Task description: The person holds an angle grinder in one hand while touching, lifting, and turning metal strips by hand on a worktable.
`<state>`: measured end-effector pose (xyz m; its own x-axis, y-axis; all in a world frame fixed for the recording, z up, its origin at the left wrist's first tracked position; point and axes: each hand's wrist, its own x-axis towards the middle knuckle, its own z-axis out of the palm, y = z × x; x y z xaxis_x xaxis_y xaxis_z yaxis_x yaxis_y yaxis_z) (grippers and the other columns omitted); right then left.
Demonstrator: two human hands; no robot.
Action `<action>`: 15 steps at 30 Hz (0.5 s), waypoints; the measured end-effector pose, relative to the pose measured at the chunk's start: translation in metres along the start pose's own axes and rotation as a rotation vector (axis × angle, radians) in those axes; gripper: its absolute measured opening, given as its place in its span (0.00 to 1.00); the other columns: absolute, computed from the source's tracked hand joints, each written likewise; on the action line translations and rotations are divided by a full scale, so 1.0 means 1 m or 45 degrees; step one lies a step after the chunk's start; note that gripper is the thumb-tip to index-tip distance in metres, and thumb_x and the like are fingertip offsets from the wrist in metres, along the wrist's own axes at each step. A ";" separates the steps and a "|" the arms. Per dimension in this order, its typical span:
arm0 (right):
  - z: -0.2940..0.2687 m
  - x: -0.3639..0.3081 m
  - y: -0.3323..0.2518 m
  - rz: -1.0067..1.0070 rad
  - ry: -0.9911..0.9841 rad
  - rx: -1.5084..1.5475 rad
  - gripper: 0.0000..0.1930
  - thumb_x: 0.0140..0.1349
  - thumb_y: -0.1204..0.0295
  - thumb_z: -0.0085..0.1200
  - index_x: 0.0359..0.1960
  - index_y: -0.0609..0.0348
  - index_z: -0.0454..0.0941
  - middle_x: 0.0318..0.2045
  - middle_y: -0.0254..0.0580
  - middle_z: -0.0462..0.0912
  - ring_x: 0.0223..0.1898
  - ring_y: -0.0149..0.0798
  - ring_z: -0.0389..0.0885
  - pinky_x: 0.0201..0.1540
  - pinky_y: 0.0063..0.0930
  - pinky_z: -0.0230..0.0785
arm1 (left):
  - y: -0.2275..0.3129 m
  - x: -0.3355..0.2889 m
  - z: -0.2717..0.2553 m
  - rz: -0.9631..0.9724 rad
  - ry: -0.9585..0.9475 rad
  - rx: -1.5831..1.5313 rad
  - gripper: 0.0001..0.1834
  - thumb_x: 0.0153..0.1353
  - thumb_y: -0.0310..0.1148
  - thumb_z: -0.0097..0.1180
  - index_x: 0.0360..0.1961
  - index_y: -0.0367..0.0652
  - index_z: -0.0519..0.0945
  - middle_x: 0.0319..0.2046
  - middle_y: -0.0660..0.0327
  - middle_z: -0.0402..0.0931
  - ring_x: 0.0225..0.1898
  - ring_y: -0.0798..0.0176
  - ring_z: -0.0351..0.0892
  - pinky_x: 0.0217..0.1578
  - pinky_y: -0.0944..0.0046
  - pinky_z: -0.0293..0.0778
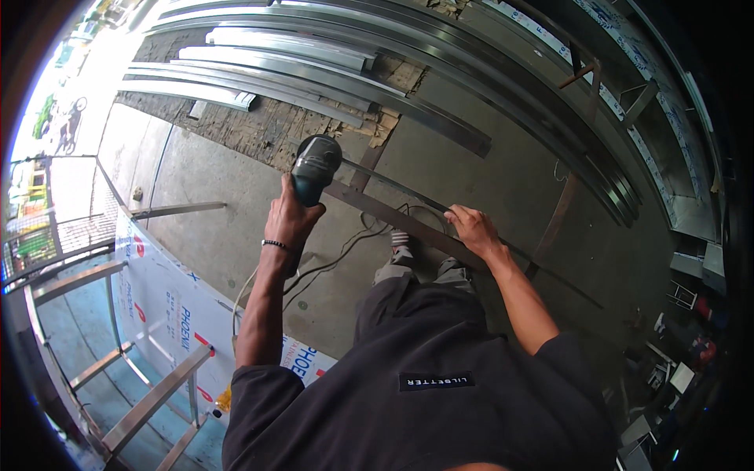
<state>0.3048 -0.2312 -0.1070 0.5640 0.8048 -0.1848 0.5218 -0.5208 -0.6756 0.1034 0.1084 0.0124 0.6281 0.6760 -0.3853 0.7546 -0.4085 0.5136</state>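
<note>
seen from above, standing on a concrete floor (503, 180). left hand (292, 218), grip wrapped tight around the body of a green angle grinder (316, 166), its head at the upper end of a long flat steel bar (393, 216). right hand (473, 229) lower down the same bar, fingers curled over its edge, pressing on it. bar slanting across, in front of a sandalled foot (402, 245). power cord (330, 263) trailing on the floor. stacked metal profiles (314, 71) beyond.

This is a metal fabrication workshop open to the street: long steel profiles (298, 59) lie stacked on the bare concrete floor (503, 180), a welded steel frame (118, 345) stands at one side, and an angle grinder (314, 167) works a flat steel bar (393, 216).
</note>
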 end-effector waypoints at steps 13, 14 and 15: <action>0.007 -0.002 0.008 0.051 0.043 -0.007 0.15 0.80 0.56 0.51 0.44 0.55 0.73 0.31 0.51 0.87 0.38 0.65 0.86 0.36 0.59 0.75 | 0.030 -0.029 0.020 0.094 -0.012 -0.006 0.35 0.55 0.34 0.68 0.59 0.36 0.63 0.35 0.30 0.84 0.42 0.24 0.84 0.44 0.36 0.78; 0.007 -0.003 0.010 0.076 0.042 -0.005 0.15 0.80 0.54 0.51 0.45 0.54 0.72 0.30 0.52 0.87 0.38 0.65 0.87 0.36 0.59 0.76 | 0.030 -0.027 0.019 0.100 -0.019 -0.004 0.35 0.55 0.34 0.68 0.59 0.36 0.63 0.35 0.30 0.84 0.42 0.24 0.84 0.44 0.36 0.78; 0.007 -0.002 0.010 0.077 0.045 -0.003 0.15 0.80 0.54 0.51 0.45 0.54 0.72 0.30 0.52 0.87 0.38 0.65 0.87 0.36 0.59 0.76 | 0.029 -0.025 0.017 0.047 -0.014 -0.003 0.35 0.55 0.34 0.68 0.59 0.36 0.63 0.35 0.30 0.84 0.42 0.24 0.84 0.43 0.36 0.78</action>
<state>0.3041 -0.2361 -0.1179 0.6169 0.7612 -0.1999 0.4874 -0.5689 -0.6624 0.1128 0.0690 0.0239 0.6577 0.6535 -0.3747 0.7304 -0.4315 0.5295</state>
